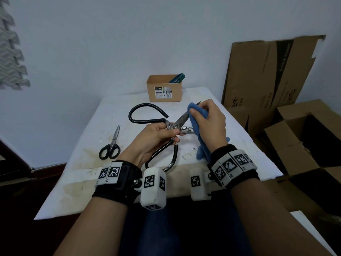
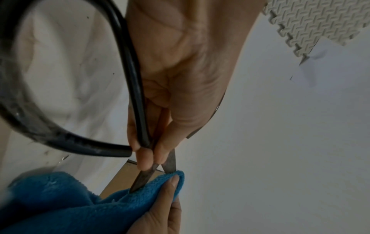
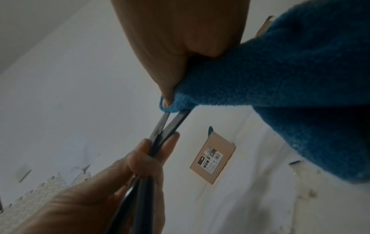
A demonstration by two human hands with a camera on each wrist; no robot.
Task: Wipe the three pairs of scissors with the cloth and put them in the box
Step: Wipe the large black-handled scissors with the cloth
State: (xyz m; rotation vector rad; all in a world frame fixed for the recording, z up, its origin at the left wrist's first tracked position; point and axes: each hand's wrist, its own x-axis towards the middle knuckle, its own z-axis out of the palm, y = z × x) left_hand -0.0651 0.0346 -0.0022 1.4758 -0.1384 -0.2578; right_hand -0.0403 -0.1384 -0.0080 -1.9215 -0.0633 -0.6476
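Note:
Large scissors [image 1: 177,123] with big black loop handles and rusty, spread blades are held above the table. My left hand [image 1: 156,133] pinches them at the pivot [image 2: 152,152]. My right hand [image 1: 208,122] grips a blue cloth [image 1: 201,139] folded over the upper blade, whose dark tip pokes out past the fingers. The cloth [image 2: 84,202] wraps the blade ends [image 3: 260,76]. Small black-handled scissors [image 1: 111,145] lie on the table at left. Teal-handled scissors [image 1: 178,78] stand in the brown box [image 1: 164,89] at the table's far edge.
The table has a stained white cover [image 1: 83,150]. Flattened and open cardboard boxes [image 1: 276,80] crowd the right side. A white wall stands behind. A grey foam mat [image 1: 11,52] hangs at far left. Small scraps [image 1: 188,155] lie near the cloth.

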